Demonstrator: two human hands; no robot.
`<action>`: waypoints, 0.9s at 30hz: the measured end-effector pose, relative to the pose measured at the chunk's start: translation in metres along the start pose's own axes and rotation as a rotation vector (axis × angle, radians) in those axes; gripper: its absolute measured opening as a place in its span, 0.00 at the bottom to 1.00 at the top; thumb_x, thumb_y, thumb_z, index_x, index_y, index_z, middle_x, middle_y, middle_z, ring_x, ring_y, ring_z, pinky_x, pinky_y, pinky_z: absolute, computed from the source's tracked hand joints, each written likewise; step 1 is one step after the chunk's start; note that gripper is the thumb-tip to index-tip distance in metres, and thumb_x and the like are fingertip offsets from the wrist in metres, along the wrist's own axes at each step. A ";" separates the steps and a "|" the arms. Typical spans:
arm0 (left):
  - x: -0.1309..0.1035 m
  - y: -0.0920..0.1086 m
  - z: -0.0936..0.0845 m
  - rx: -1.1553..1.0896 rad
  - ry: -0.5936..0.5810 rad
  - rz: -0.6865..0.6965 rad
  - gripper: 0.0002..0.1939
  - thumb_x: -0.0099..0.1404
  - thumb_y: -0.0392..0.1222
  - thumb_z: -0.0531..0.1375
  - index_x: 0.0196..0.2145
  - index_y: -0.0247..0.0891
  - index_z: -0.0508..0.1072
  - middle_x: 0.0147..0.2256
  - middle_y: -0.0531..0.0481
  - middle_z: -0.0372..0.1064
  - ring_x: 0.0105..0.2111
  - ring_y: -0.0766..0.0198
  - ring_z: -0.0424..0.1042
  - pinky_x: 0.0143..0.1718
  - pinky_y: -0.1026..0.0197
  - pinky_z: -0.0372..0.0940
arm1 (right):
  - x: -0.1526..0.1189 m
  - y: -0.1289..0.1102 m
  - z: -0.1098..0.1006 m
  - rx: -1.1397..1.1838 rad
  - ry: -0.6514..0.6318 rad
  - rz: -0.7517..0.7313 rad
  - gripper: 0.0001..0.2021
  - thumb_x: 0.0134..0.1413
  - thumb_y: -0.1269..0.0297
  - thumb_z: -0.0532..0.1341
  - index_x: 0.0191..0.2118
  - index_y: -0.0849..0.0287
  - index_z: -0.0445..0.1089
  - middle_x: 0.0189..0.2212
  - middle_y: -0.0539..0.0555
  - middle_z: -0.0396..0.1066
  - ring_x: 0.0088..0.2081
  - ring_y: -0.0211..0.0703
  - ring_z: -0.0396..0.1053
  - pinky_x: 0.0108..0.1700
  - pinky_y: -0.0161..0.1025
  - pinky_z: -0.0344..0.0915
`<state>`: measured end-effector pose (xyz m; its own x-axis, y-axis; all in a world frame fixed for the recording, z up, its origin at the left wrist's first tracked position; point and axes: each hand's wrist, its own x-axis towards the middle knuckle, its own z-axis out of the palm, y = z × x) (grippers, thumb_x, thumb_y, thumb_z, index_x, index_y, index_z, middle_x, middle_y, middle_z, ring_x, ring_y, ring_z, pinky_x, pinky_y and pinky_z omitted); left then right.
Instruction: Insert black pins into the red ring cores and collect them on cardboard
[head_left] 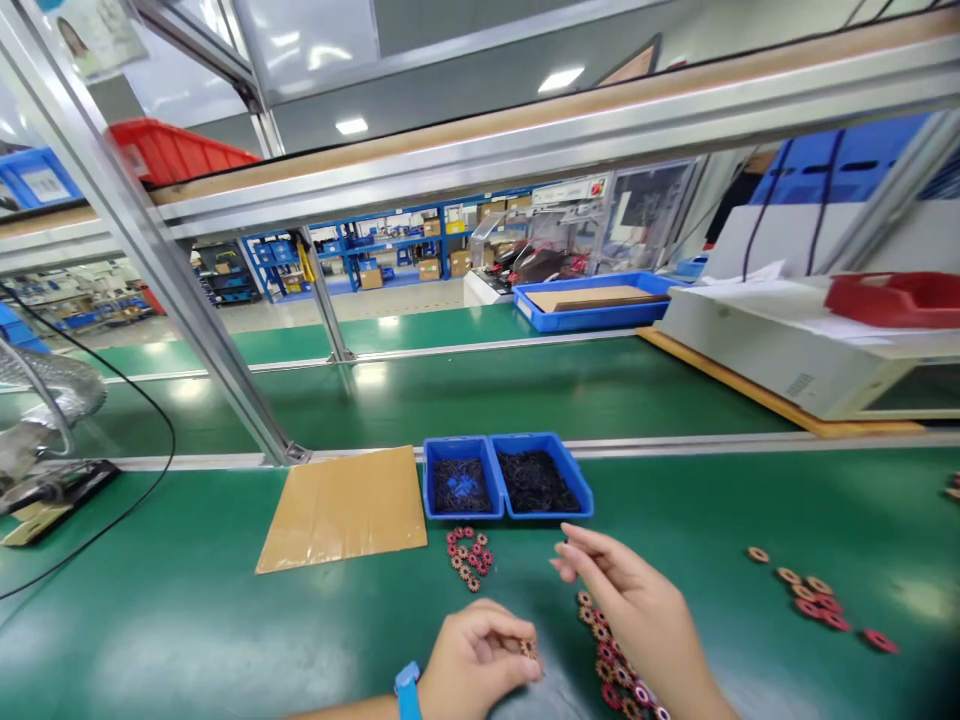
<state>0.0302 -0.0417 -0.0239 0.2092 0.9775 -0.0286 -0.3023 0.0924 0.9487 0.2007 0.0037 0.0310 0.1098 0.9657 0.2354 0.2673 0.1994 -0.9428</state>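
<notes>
My left hand (482,660), with a blue band at the wrist, pinches a small toothed ring (529,652), copper-coloured like a motor stator core, between thumb and fingers. To its right, my right hand (634,600) is raised with thumb and fingertips together; a tiny dark speck shows there, too small to name. Below and partly behind that hand lies a row of red and copper toothed rings (606,655). A cluster of similar rings (472,555) sits in front of two blue bins (501,517) filled with small black parts (536,482).
Flat brown cardboard (345,510) lies left of the bins on the green bench. More toothed rings (821,600) are scattered at the right. A metal post (202,300) rises at left, and a shelf rail (480,165) crosses above. A grey machine (795,345) stands back right.
</notes>
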 end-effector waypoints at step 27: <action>0.003 0.036 0.005 -0.350 0.047 -0.509 0.16 0.44 0.41 0.71 0.33 0.36 0.77 0.27 0.53 0.70 0.24 0.71 0.67 0.30 0.64 0.62 | -0.011 -0.013 0.004 0.244 -0.248 0.308 0.08 0.42 0.59 0.64 0.28 0.59 0.73 0.22 0.51 0.73 0.21 0.35 0.68 0.26 0.34 0.68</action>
<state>0.0242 -0.0360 0.0117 0.3688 0.8007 -0.4720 -0.4644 0.5986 0.6527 0.1927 -0.0085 0.0399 -0.0918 0.9907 -0.1001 0.0220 -0.0985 -0.9949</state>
